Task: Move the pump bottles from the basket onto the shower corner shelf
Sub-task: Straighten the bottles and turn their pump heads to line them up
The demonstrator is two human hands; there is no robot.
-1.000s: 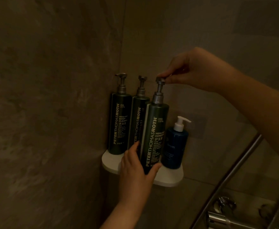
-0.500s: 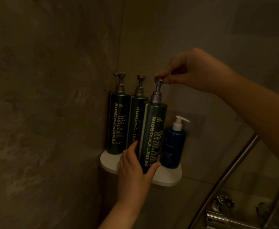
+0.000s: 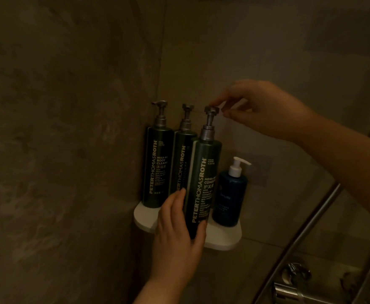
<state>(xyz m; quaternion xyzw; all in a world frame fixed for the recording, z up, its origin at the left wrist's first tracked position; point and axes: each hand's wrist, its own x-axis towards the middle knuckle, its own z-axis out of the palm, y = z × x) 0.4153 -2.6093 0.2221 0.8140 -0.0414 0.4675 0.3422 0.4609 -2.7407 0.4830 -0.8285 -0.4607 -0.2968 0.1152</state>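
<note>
In the last second the right hand (image 3: 265, 108) has loosened at the pump head (image 3: 211, 110): before, its fingertips pinched the head closely, now the index tip lies on the top and the thumb (image 3: 226, 115) stands just beside it at 3 o'clock. I cannot tell if the thumb touches the head. The left hand (image 3: 177, 235) has not changed. It holds the low part of the front bottle (image 3: 203, 178), fingers at the 9 o'clock side and thumb across the front near the base. The bottle stayed at the same place, on the front edge of the shelf (image 3: 223, 240), at 6 o'clock of the corner. I judge this as the end of the placing: the bottle is down and only the letting go remains. The basket is not in view, so I cannot say if more bottles wait. The long axis of the front bottle is near upright, the top leaning a little toward 1 o'clock, pump up and label toward the camera; where the nozzle points is too dark to read. The left bottle (image 3: 157, 167) is at 10 o'clock of it, the middle bottle (image 3: 183, 159) at 11, and the blue bottle (image 3: 231, 198) just beside it at 3 o'clock.
</note>
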